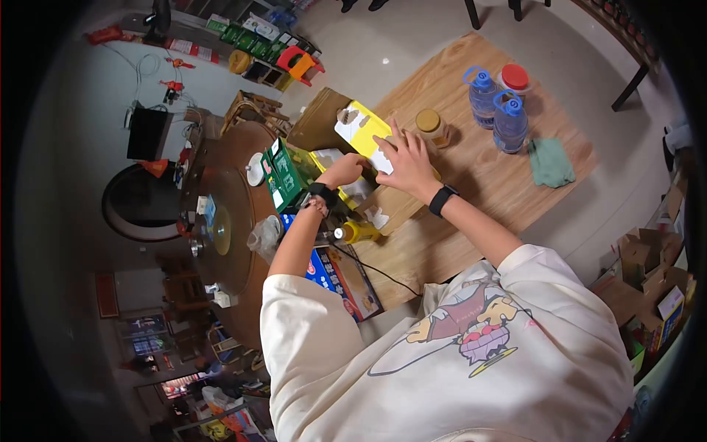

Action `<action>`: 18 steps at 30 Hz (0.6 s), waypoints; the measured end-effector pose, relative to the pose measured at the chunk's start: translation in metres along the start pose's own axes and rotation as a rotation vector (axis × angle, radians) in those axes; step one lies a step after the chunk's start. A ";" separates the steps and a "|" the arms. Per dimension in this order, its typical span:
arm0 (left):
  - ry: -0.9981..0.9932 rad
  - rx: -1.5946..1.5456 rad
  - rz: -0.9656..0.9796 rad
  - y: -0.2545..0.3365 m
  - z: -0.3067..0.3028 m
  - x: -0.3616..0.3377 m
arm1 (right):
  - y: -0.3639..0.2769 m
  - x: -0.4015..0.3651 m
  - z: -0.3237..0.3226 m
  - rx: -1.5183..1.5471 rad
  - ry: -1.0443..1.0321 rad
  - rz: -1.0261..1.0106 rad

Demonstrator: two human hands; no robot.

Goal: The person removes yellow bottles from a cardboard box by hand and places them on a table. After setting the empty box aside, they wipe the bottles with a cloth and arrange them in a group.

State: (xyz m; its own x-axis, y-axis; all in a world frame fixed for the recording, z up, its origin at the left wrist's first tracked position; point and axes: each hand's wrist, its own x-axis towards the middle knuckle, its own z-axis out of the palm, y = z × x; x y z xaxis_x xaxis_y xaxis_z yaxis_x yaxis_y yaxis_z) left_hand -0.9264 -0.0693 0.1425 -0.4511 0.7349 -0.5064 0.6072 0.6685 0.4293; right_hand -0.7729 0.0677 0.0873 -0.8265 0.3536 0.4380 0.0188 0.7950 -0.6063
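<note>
Our right hand (409, 166) spreads open, the yellow box (363, 135) under it, perhaps to steady it. Our left hand (343, 171) curls nearby; we cannot tell whether it grips anything.

A yellow box (364, 137) with white areas is lying aslant at the carton's (313, 121) opening, running from far left to near right. Its far end is showing ragged brownish patches on white, and its near end is going partly hidden under a hand (409, 168). The plain brown carton is standing open on the left part of the wooden surface (471, 199), one panel rising at the far left, another spreading toward the near right and bearing a ragged white patch. More yellow and white is showing inside; whether it is forming a separate box is unclear.
</note>
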 end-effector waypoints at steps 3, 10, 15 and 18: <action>-0.185 0.347 0.115 -0.026 0.010 0.029 | 0.001 0.000 0.005 -0.141 0.094 -0.072; -0.069 0.162 -0.133 0.006 0.005 -0.010 | 0.002 0.011 -0.037 0.048 -0.229 0.097; 0.204 -0.113 0.121 0.046 -0.004 -0.049 | 0.007 0.017 -0.041 0.467 -0.107 0.129; 0.294 -0.306 0.191 0.075 -0.003 -0.026 | 0.007 0.030 -0.066 0.617 -0.090 0.235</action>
State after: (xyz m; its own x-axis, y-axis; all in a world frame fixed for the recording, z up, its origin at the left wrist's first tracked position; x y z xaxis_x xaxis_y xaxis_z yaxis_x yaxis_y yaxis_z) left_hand -0.8714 -0.0379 0.1897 -0.5430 0.8196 -0.1827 0.4966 0.4889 0.7172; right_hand -0.7607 0.1162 0.1405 -0.8839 0.4195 0.2066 -0.0988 0.2643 -0.9594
